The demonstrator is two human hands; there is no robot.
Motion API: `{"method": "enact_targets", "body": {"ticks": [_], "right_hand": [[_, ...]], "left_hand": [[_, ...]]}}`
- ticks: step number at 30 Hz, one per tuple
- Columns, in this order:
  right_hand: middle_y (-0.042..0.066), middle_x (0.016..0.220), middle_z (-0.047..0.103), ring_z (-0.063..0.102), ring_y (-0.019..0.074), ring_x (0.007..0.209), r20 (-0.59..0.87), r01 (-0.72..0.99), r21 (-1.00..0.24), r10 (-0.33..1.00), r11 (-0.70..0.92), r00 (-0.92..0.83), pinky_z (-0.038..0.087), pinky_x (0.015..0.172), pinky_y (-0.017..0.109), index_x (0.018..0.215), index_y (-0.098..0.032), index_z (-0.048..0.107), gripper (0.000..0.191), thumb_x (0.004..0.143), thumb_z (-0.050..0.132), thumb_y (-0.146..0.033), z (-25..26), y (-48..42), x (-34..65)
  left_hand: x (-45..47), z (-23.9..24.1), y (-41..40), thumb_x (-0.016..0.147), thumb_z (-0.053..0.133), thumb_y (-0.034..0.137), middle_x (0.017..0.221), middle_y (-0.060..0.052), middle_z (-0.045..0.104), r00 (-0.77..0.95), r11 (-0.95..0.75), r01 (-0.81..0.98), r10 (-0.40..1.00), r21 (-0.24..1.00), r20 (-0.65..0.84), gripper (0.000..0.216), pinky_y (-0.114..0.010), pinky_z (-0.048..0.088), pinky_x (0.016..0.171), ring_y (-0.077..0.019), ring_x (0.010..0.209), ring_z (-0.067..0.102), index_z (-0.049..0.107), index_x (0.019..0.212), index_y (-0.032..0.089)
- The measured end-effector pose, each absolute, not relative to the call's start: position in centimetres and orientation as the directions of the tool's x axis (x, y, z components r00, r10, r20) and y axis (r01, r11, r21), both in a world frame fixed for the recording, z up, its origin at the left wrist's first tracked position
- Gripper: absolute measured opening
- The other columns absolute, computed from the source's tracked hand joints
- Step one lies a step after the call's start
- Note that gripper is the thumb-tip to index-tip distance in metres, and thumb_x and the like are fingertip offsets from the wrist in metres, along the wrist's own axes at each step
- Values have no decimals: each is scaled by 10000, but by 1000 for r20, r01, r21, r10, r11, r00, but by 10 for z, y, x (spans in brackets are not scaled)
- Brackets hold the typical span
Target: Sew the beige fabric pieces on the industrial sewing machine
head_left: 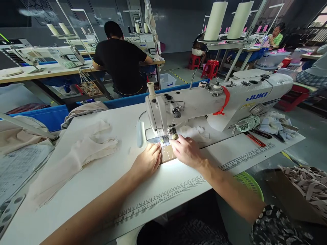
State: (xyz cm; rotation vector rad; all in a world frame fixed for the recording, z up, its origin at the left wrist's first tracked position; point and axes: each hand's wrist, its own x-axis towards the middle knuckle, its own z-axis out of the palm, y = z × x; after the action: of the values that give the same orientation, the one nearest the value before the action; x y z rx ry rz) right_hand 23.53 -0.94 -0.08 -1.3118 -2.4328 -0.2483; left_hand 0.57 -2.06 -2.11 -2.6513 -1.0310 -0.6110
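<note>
A white sewing machine (189,105) stands on the white table, its lit needle area (165,140) between my hands. My left hand (148,159) rests just left of the presser foot, fingers curled and pressed together by the metal plate (167,153). From the right, my right hand (188,151) reaches in, thumb and fingers closed right beside the presser foot and a small brass-coloured knob (175,136). What either hand pinches is too small or hidden to make out. Thin beige fabric pieces (79,154) lie left of my left hand.
Scissors with red handles (255,139), a pale green coil (247,123) and fabric scraps (277,124) sit at the table's right. Printed rulers run along its front edge. Below right are a green basket (251,183) and a box of fabric strips (306,187). Other people work beyond.
</note>
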Motion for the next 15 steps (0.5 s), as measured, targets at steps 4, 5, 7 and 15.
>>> {"method": "enact_targets", "body": {"ticks": [4, 5, 7, 15], "right_hand": [[90, 974, 710, 595, 188, 756, 384, 835, -12, 774, 549, -504, 432, 749, 323, 1038, -181, 770, 298, 1023, 477, -129, 3, -9, 238], [89, 980, 714, 595, 186, 756, 378, 836, -14, 777, 549, -504, 437, 750, 321, 1036, -184, 769, 307, 1027, 467, -129, 3, -10, 237], [85, 990, 723, 591, 179, 748, 370, 835, -24, 781, 549, -503, 443, 747, 315, 1027, -197, 771, 336, 1042, 442, -132, 4, -12, 237], [88, 985, 756, 644, 188, 771, 328, 846, -176, 840, 503, -432, 440, 711, 314, 995, -199, 780, 328, 1070, 461, -204, 4, -7, 235]], "left_hand": [[7, -22, -15, 1105, 351, 214, 1165, -156, 761, 673, -723, 683, 566, -107, 475, 404, -417, 653, 914, -269, 1005, 693, 724, 1234, 128], [8, -22, -14, 1105, 350, 214, 1166, -157, 760, 670, -725, 681, 560, -103, 487, 402, -416, 652, 911, -270, 1009, 687, 719, 1238, 124], [7, -24, -14, 1106, 344, 214, 1162, -155, 757, 663, -732, 676, 555, -83, 502, 404, -414, 650, 906, -271, 1018, 676, 712, 1250, 128], [6, -26, -14, 1103, 365, 213, 1175, -175, 757, 655, -745, 665, 551, -49, 516, 394, -429, 644, 915, -287, 1033, 678, 711, 1254, 100]]}}
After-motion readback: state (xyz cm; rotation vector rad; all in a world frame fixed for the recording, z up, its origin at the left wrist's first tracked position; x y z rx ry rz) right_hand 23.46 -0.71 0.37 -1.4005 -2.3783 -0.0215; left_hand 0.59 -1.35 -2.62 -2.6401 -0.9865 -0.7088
